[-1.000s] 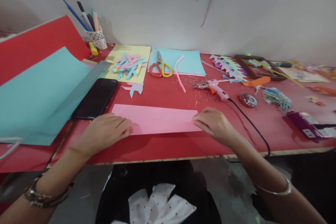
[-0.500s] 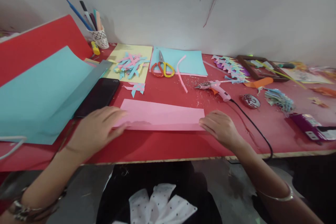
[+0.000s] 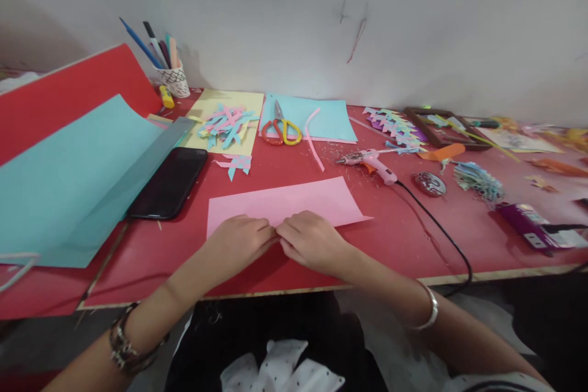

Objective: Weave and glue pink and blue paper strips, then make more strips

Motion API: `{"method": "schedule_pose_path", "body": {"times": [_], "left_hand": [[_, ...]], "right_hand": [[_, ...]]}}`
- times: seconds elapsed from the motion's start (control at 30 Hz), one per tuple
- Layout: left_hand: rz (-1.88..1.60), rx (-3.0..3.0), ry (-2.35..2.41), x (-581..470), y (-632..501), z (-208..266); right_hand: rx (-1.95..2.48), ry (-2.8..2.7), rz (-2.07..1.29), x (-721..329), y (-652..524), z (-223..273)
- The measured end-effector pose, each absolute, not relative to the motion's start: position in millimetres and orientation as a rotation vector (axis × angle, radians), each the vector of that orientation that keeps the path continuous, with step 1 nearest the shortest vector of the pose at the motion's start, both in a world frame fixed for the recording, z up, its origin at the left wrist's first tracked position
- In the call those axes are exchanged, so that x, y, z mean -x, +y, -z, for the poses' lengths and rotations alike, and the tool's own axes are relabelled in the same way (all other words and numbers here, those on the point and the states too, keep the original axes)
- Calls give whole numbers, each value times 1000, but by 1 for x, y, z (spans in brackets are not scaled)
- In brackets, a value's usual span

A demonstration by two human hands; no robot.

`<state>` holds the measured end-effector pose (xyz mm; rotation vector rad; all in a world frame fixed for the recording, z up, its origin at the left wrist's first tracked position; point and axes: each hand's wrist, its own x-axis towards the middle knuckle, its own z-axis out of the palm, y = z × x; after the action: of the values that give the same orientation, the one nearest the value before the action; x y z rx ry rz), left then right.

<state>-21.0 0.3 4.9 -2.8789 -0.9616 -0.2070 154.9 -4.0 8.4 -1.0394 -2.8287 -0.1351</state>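
A pink sheet of paper (image 3: 294,199) lies on the red table in front of me, its near edge partly covered by my hands. My left hand (image 3: 243,237) and my right hand (image 3: 310,240) meet at the middle of that near edge, fingers closed on the paper. Their fingertips are nearly touching, and the exact pinch is hidden beneath them. The sheet's right end sticks out as a narrow point. Just behind the sheet are a thin pink paper strip (image 3: 314,146) and a small pink and blue woven paper piece (image 3: 237,163).
Left of my hands lie a black phone (image 3: 169,184) and a big blue sheet (image 3: 68,177). Scissors (image 3: 281,128) rest at the back beside cut strips (image 3: 229,122). A pink glue gun (image 3: 370,162) with its cord (image 3: 436,223) is to the right, near a purple box (image 3: 528,226).
Both hands have come inward from the sheet's two ends to its middle near edge. The pink sheet has turned slightly, and the view has shifted a little.
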Motion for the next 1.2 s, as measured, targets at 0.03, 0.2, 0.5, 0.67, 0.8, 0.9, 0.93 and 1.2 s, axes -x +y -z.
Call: {"method": "schedule_pose_path", "body": {"times": [0.03,0.2,0.5,0.67,0.8,0.9,0.93,1.2], "left_hand": [[162,2866,-951,22,0,-4],[-74,2878,-931,30,2,4],[-102,3061,-1137,41,9,9],[-31,3115,-1245,49,12,12],[40,3180,-1337,53,13,12],[54,3191,-1371,56,13,13],[64,3183,-1380,57,13,14],[-109,3027,-1283,44,13,2]], "right_hand": [[1062,-2861,101,-152,-2,-7],[1003,-2878,31,-154,7,0],[1084,-2656,-207,-196,15,8],[1121,-2523,-227,-225,10,8],[1224,-2438,-158,-250,4,6],[1333,-2379,-152,-272,1,4],[1384,-2344,-143,-280,0,3],[1477,-2027,68,-279,-8,-11]]}}
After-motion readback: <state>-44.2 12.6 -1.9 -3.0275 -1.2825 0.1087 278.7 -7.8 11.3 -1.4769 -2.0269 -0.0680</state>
